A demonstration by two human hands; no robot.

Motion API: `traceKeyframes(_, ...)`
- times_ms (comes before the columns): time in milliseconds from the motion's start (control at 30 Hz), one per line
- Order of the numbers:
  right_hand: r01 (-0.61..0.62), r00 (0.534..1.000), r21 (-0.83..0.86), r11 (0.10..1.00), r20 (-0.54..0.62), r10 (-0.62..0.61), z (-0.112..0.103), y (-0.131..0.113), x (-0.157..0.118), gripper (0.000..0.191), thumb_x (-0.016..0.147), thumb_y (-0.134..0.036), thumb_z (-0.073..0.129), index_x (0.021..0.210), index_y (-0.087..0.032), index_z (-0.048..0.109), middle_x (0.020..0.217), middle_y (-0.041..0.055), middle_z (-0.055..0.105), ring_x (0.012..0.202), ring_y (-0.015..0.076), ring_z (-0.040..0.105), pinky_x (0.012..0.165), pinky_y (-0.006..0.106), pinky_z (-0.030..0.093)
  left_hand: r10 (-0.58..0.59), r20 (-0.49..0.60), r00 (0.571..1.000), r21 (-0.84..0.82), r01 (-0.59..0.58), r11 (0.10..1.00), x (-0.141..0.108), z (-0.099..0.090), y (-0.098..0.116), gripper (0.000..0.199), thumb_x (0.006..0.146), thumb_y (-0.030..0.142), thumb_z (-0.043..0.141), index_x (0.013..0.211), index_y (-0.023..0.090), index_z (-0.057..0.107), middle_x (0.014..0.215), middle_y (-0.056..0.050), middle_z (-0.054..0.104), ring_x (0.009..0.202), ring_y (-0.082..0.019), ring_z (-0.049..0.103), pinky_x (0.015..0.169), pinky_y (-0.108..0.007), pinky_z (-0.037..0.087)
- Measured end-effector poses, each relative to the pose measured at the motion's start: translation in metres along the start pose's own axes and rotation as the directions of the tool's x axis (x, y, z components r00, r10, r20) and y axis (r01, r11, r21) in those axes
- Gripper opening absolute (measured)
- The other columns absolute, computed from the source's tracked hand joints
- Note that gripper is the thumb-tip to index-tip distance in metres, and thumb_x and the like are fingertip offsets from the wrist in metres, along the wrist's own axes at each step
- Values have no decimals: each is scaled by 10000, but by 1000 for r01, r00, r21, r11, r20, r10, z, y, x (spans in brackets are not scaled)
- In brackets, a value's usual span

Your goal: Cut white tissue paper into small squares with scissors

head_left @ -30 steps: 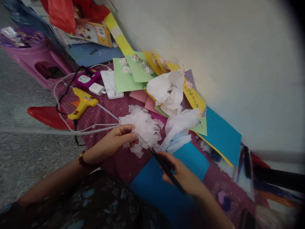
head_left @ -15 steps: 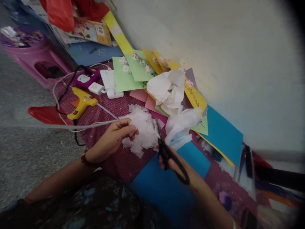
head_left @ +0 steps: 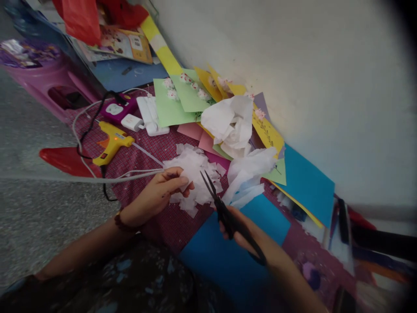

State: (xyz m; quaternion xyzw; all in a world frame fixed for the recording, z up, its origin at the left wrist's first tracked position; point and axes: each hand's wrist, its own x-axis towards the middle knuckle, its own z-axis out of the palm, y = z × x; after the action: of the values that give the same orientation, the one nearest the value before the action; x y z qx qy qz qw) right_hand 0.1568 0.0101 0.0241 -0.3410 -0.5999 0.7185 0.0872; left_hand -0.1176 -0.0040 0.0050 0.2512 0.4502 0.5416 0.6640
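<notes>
My right hand [head_left: 236,226] is closed round the handles of black scissors [head_left: 221,205]. Their blades point up and left, slightly parted, over a pile of cut white tissue paper pieces [head_left: 198,167]. My left hand [head_left: 171,187] pinches a small piece of white tissue paper [head_left: 184,181] between thumb and fingers, just left of the blade tips. Its outline partly merges with the pile behind. To the right of the pile lies crumpled white tissue paper [head_left: 249,171], apart from both hands. A bigger crumpled white sheet [head_left: 228,124] rests behind it.
A yellow glue gun [head_left: 112,141] with a lit light lies left, near a purple power strip [head_left: 119,108] and cords. Green cards [head_left: 179,102] with flower decorations lean by the wall. Blue sheets [head_left: 228,256] lie in front and at right. A pink stool [head_left: 61,82] stands left.
The scissors have drawn slightly down and right, with their blades now clear of the paper and showing parted. My left hand has shifted slightly right and down, still pinching.
</notes>
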Motion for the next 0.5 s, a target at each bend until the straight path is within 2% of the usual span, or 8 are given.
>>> traceKeyframes(133,-59,998,-37,998,6,60,2,-1,-6,595,848,-499,667,1340,-217,488,1000,85,607,852,217,583,745,360,508,57,-11,998,64,-57,996,0,-5,-2,116,733,247,701,680,168,635,658,15,672,591,-100,597,608,-233,452)
traceKeyframes(233,-108,994,-76,991,-21,106,8,-6,-2,623,780,-393,733,1332,-205,513,1009,80,631,885,237,607,794,385,510,0,18,1000,159,-3,987,0,-7,-3,130,726,262,709,671,162,647,614,19,631,571,-99,565,571,-224,422)
traceKeyframes(333,-155,984,-145,977,-109,140,14,-14,5,621,712,-344,757,1289,-204,574,1031,78,665,941,274,617,838,419,504,-65,33,997,248,55,967,0,-8,-3,141,705,263,716,658,155,639,598,22,598,548,-95,524,545,-221,391)
traceKeyframes(500,-171,975,-151,974,-171,144,16,-16,11,610,674,-332,768,1254,-213,617,1103,71,691,1010,295,631,885,439,493,-57,81,995,339,27,940,-1,-9,-1,174,752,296,694,675,156,627,636,20,577,589,-99,508,569,-223,384)
